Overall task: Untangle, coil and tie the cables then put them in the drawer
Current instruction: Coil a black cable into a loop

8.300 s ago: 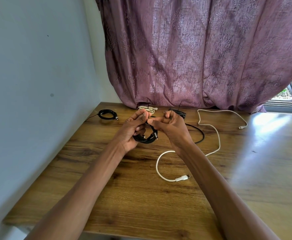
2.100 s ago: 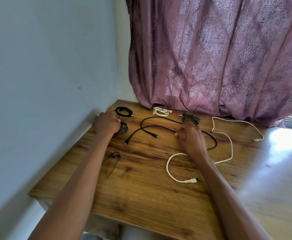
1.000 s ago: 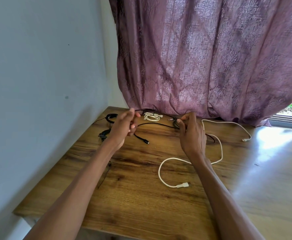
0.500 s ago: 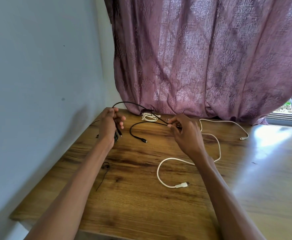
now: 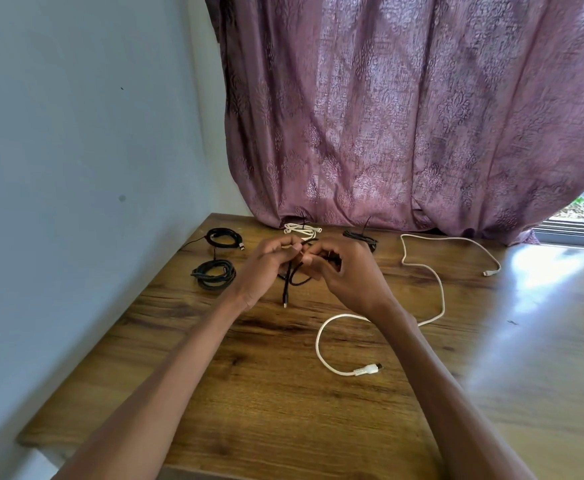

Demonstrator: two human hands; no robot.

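Observation:
Both hands meet above the wooden table (image 5: 283,403), holding one black cable (image 5: 287,282). My left hand (image 5: 266,268) grips it and its plug end hangs down below the fingers. My right hand (image 5: 346,275) pinches the same cable, which loops between the two hands. A long white cable (image 5: 441,299) lies loose on the table to the right, partly under my right forearm. Two coiled black cables (image 5: 214,273) (image 5: 223,236) lie at the left by the wall. A tied white coil (image 5: 301,228) and a tied black coil (image 5: 361,235) lie at the back.
A grey wall (image 5: 75,168) runs along the table's left side. A purple curtain (image 5: 404,116) hangs down to the table's back edge. Bright sunlight falls on the right part of the tabletop, with a window at the far right.
My hands have come together over the table. The black cable, stretched wide between them half a second ago, is now gathered into a small loop. The coil my left hand put down lies by the wall.

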